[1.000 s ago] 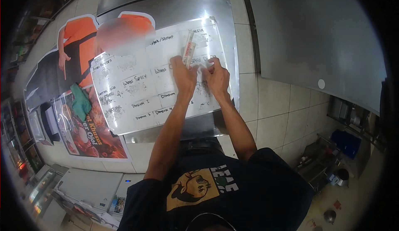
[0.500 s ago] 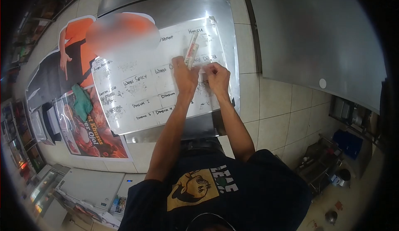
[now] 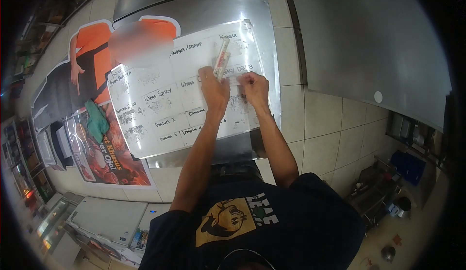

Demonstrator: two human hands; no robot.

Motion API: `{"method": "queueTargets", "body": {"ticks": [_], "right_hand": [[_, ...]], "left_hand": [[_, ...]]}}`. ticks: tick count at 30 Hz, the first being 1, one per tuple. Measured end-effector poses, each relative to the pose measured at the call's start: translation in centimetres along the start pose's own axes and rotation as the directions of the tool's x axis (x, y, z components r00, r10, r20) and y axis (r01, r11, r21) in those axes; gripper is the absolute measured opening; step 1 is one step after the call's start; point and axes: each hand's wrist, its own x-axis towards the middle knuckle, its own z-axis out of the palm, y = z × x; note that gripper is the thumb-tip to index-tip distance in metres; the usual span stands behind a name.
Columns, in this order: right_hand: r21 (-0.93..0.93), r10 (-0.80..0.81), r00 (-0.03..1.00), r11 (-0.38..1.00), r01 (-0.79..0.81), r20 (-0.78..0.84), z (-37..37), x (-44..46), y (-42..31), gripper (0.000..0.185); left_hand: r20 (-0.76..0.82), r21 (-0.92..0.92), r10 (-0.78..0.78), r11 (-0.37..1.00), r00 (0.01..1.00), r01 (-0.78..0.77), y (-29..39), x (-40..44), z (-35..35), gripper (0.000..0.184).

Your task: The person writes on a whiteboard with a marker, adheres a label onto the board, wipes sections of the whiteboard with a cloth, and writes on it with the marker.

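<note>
A whiteboard (image 3: 167, 71) lies tilted on a steel counter, marked in black handwriting such as "Wings Spicy" and "Dimsum". My left hand (image 3: 214, 91) rests on its right half, fingers closed around the lower end of a whitish, stick-like thing with red lettering (image 3: 222, 62); its exact kind is unclear. Just to the right, my right hand (image 3: 255, 89) hovers over or touches the board near the words "Spicy Daba". Its thumb and fingers are pinched together, and whatever small thing they hold is too indistinct to name.
Left of the board lie a person-shaped cutout in orange and black (image 3: 99, 88), a green cloth (image 3: 97, 120) and a red food poster (image 3: 114, 160). The steel counter (image 3: 204, 10) extends behind the board. A large grey panel (image 3: 359, 42) stands at right; a white freezer (image 3: 109, 216) is at lower left.
My right hand has shifted slightly, and the gap between my hands has widened a little, uncovering more of the writing. My left hand stays on the whitish stick-like thing.
</note>
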Motion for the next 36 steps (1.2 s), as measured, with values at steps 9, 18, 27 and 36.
{"method": "queueTargets", "body": {"ticks": [9, 18, 27, 36], "right_hand": [[-0.032, 0.045, 0.999, 0.998, -0.045, 0.025, -0.6, -0.1, -1.1, 0.016], [-0.122, 0.058, 0.998, 0.991, -0.056, 0.016, -0.4, 0.3, -1.2, 0.018], [-0.206, 0.066, 0.998, 0.976, -0.063, 0.005, -0.5, 0.5, -2.0, 0.02], [-0.253, 0.046, 0.999, 0.966, -0.046, -0.005, -0.4, 0.5, -2.1, 0.023]], "left_hand": [[0.013, 0.065, 0.03, 0.997, 0.999, -0.031, 0.5, -0.1, -0.3, 0.049], [0.032, 0.063, -0.03, 0.998, 0.999, 0.028, 1.3, -0.1, -0.7, 0.049], [0.024, 0.068, -0.017, 0.998, 1.0, 0.016, 1.4, -0.2, -0.6, 0.044], [0.009, 0.059, -0.013, 0.998, 1.0, 0.013, 1.3, -0.3, -0.5, 0.046]]}}
